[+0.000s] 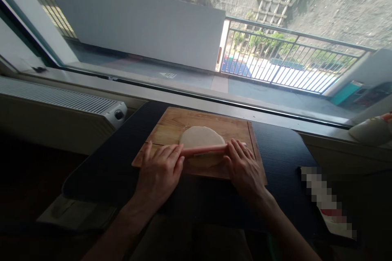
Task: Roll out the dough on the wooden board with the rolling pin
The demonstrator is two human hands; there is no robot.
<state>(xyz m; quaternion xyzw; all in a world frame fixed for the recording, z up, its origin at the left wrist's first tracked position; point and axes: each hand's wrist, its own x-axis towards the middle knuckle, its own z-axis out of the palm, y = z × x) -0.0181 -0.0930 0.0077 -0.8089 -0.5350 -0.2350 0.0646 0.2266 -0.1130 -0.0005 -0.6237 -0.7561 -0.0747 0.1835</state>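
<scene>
A pink rolling pin [204, 149] lies crosswise over a round, flat sheet of pale dough [202, 136]. The dough rests on a wooden cutting board [235, 127], and part of it shows on the near side of the pin. My left hand [163, 165] is closed over the pin's left end, palm down. On the right end, my right hand [243, 167] is closed in the same way, fingers over the pin. The parts of the pin beneath both hands are hidden.
Under the board is a dark table [275, 147] with rounded corners. A pixelated pale object [326, 200] lies near its right edge. A white radiator [76, 102] stands at left, a windowsill [196, 100] runs behind the table, and a pale rounded container [369, 130] sits at far right.
</scene>
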